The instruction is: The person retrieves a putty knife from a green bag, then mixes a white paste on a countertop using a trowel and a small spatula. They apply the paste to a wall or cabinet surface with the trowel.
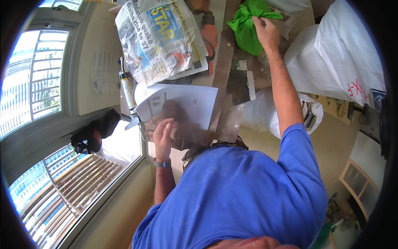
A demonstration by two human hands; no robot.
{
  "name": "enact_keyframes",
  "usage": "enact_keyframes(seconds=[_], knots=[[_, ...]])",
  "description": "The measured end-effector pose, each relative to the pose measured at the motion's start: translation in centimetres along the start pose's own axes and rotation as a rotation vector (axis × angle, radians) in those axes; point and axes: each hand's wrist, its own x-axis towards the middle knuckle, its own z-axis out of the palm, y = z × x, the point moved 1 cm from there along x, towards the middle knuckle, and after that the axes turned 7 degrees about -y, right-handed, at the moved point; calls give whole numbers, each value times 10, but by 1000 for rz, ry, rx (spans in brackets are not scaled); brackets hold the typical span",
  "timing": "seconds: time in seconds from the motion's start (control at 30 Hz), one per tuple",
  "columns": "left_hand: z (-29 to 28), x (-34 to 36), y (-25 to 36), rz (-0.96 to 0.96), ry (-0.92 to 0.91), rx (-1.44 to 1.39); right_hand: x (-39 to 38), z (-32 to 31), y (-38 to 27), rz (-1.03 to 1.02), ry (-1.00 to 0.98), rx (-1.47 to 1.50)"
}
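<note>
My right hand (267, 34) pinches the gathered top of a bright green plastic bag (249, 37) at the far edge of the worktable. The bag's neck is bunched and its body looks full; its contents are hidden. My left hand (163, 133), with a dark band on the wrist, hovers at the table's near left side. Its fingers are curled together, and nothing shows in them. Just beyond it are white printed sheets (195, 101) with drawings, and a brown cloth-like thing (159, 118) lies close by.
A newspaper (153, 39) covers part of the table, beside an orange-and-black power drill (209, 35). A caulking gun with a tube (127, 93) lies at the left edge. A dark flat plate (239, 87) sits mid-table. White sacks (331, 58) crowd the right; windows (45, 74) line the left.
</note>
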Motion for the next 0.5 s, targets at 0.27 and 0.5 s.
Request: enact_keyframes(seconds=[0.27,0.5], knots=[[2,-1,-4,-2,8,61,-23,-17,15,133,113,133],[5,-12,-11,-13,16,-4,-166,0,77,409,-529,47]])
